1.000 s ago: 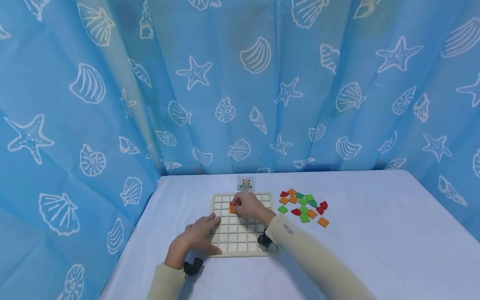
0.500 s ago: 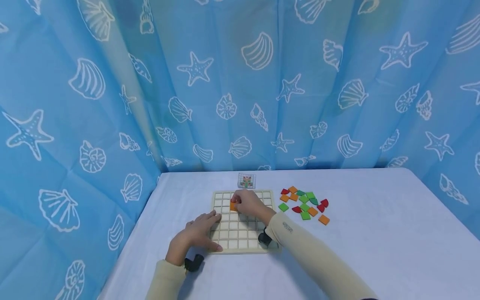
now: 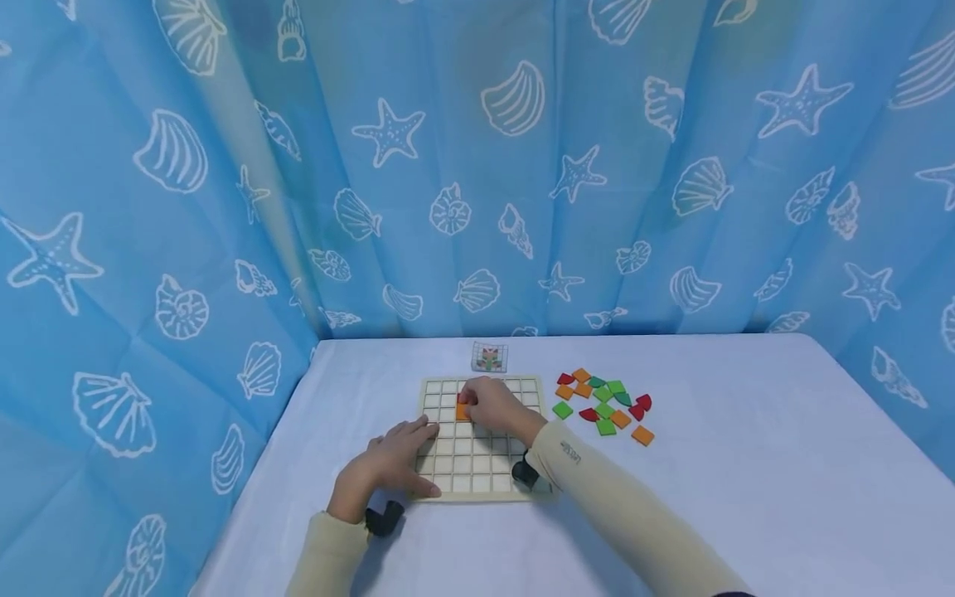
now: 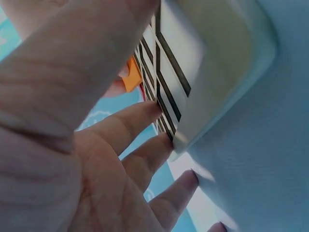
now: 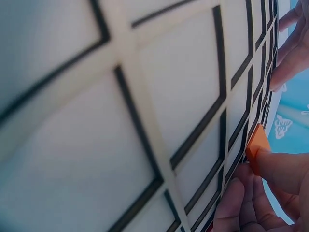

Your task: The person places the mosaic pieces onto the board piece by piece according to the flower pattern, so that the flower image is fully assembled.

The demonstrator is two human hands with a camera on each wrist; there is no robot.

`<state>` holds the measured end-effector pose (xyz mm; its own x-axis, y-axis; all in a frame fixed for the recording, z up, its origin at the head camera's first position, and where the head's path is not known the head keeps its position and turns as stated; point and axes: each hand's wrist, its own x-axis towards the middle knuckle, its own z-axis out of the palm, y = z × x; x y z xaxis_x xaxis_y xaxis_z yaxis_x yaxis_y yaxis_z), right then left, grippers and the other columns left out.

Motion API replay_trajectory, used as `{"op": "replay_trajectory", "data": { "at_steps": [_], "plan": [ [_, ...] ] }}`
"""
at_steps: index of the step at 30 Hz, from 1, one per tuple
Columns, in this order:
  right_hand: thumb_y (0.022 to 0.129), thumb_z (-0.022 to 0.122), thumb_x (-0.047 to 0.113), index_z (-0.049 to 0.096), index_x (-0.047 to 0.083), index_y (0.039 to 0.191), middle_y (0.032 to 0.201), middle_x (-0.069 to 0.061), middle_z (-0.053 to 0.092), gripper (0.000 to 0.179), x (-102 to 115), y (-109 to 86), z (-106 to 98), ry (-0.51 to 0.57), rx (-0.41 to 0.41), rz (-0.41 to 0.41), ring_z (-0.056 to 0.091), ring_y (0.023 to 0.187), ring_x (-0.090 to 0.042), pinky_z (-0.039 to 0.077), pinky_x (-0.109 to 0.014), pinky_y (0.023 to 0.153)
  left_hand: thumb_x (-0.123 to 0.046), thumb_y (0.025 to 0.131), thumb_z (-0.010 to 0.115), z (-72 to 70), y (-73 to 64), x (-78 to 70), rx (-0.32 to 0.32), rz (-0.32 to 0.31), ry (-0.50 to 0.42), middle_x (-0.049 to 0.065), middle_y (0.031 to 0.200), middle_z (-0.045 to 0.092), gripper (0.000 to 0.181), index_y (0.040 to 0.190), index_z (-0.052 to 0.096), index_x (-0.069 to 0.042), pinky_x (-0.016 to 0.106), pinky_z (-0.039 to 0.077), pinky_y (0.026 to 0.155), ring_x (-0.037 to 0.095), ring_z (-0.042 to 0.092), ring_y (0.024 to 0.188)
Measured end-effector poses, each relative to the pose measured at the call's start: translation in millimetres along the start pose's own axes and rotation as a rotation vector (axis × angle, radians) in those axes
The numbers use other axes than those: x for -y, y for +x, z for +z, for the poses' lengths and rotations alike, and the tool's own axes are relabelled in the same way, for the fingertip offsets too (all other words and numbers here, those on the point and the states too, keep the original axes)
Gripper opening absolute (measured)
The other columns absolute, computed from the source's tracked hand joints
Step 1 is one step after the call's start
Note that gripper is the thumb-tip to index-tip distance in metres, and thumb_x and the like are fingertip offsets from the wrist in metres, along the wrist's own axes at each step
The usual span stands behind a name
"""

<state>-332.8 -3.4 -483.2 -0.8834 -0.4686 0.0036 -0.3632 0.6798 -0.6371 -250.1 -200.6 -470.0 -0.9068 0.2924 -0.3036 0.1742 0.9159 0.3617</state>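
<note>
My right hand (image 3: 494, 405) reaches over the upper part of a pale gridded board (image 3: 488, 497). Its thumb and fingers pinch an orange square tile (image 3: 462, 412), which sits tilted against the grid in the right wrist view. Just beyond that tile, a bit of a red piece (image 3: 460, 398) shows, partly covered by the fingers. My left hand (image 3: 394, 461) is spread at the board's left side. In the left wrist view, two of its fingertips (image 4: 153, 110) touch the board's edge while others lie past it, on the table.
Right of the board lie scattered orange, green and red tiles (image 3: 606, 427), some square and some curved. Behind the board is a small card (image 3: 489, 357) with a coloured grid picture. A blue shell-patterned curtain (image 3: 477, 207) hangs at the back of the white table (image 3: 746, 464).
The head view has tilted slightly. Both hands stay in nearly the same place on the board, and the right still pinches the orange tile.
</note>
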Motion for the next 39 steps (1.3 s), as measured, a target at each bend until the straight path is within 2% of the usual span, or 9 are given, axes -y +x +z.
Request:
{"op": "replay_trajectory", "data": {
  "at_steps": [8, 18, 30, 35, 39],
  "plan": [
    [0.089, 0.071, 0.007, 0.072, 0.005, 0.101, 0.100, -0.008, 0.071, 0.012, -1.9, 3.0, -0.5, -0.039, -0.004, -0.012, 0.065, 0.092, -0.020, 0.055, -0.038, 0.082, -0.045, 0.069, 0.088, -1.1, 3.1, -2.8, -0.005, -0.015, 0.002, 0.010, 0.161, 0.031, 0.100, 0.152, 0.040, -0.016, 0.070, 0.024, 0.111, 0.037, 0.028, 0.148],
    [0.088, 0.073, 0.012, 0.074, 0.006, 0.095, 0.095, -0.006, 0.072, 0.009, -2.8, 0.4, -1.6, -0.099, -0.001, -0.015, 0.068, 0.090, -0.021, 0.057, -0.036, 0.078, -0.045, 0.069, 0.089, -0.2, 4.3, -2.6, -0.006, -0.012, 0.009, 0.011, 0.161, 0.031, 0.100, 0.151, 0.041, -0.016, 0.070, 0.025, 0.111, 0.037, 0.029, 0.147],
    [0.090, 0.072, 0.015, 0.071, 0.009, 0.102, 0.098, -0.002, 0.069, 0.013, -7.3, -10.4, -10.5, 0.039, 0.025, -0.018, 0.063, 0.089, -0.014, 0.054, -0.033, 0.080, -0.046, 0.068, 0.089, 2.5, 2.0, -1.1, -0.007, -0.018, 0.005, 0.010, 0.161, 0.032, 0.100, 0.151, 0.040, -0.017, 0.070, 0.025, 0.111, 0.037, 0.029, 0.147],
    [0.091, 0.071, 0.015, 0.071, 0.007, 0.106, 0.100, -0.004, 0.069, 0.017, -10.5, -17.4, -23.4, 0.079, 0.022, -0.042, 0.064, 0.094, -0.017, 0.055, -0.035, 0.082, -0.046, 0.069, 0.088, 0.5, 0.0, -1.8, -0.005, -0.021, 0.005, 0.010, 0.161, 0.031, 0.100, 0.152, 0.040, -0.018, 0.070, 0.024, 0.112, 0.037, 0.028, 0.148],
    [0.090, 0.071, 0.013, 0.072, 0.005, 0.104, 0.096, -0.004, 0.069, 0.016, -16.6, -20.9, -36.0, 0.100, 0.015, -0.043, 0.063, 0.089, -0.017, 0.055, -0.034, 0.077, -0.046, 0.069, 0.088, -0.8, -1.0, -1.6, -0.009, -0.020, 0.011, 0.010, 0.162, 0.031, 0.100, 0.152, 0.039, -0.018, 0.069, 0.024, 0.112, 0.037, 0.028, 0.148]
  ]
}}
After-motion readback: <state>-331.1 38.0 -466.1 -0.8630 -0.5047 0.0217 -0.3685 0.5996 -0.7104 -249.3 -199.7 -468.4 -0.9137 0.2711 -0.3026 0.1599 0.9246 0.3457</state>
